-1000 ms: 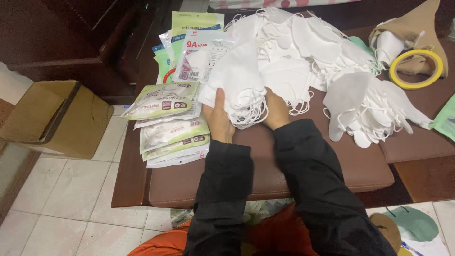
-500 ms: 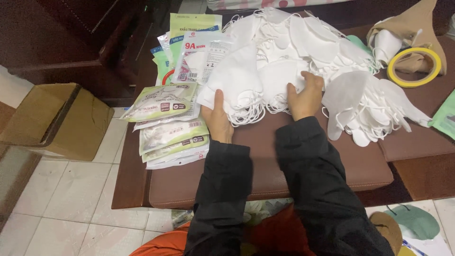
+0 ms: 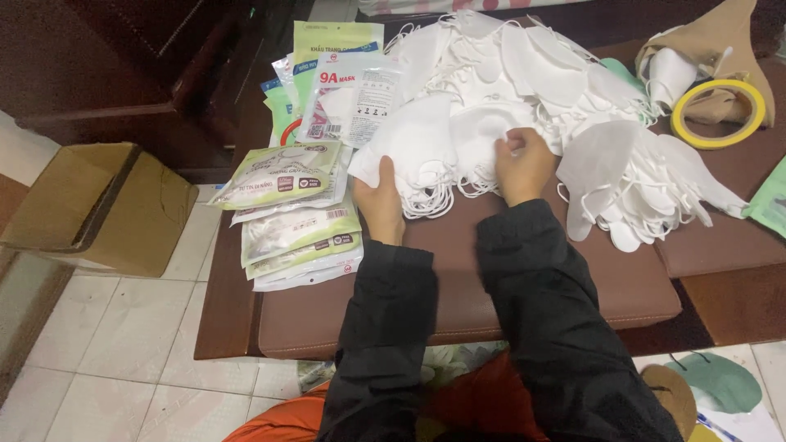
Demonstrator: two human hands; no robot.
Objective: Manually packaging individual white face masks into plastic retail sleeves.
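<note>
Head view only. Left hand [image 3: 381, 200] lay on the near edge of a small stack of white masks [image 3: 417, 155], thumb on top, fingers hidden under or behind it, so it looked closed on the stack; stack rested on the brown cushioned worktop [image 3: 458, 286], just left of centre. Right hand [image 3: 521, 168] was at the front of the big mask pile [image 3: 532, 74], fingers curled and pinched on one mask's edge; what exactly sat between the fingertips was too blurred to tell.

Handling judgement: masks looked very light, soft, floppy fabric, not fragile, loose ear loops likely to tangle and drag neighbours along. Best hold seemed a pinch on the folded body edge, not the loops; stack wanted pressure from top and bottom so it wouldn't fan out.

Around: packaged masks [image 3: 295, 213] in flat printed bags stacked left of the left hand, touching the worktop edge. Yellow tape roll [image 3: 719, 115] far right, well apart. Open cardboard box [image 3: 98, 205] on the tiled floor to the left. Dark sleeves covered both arms.
</note>
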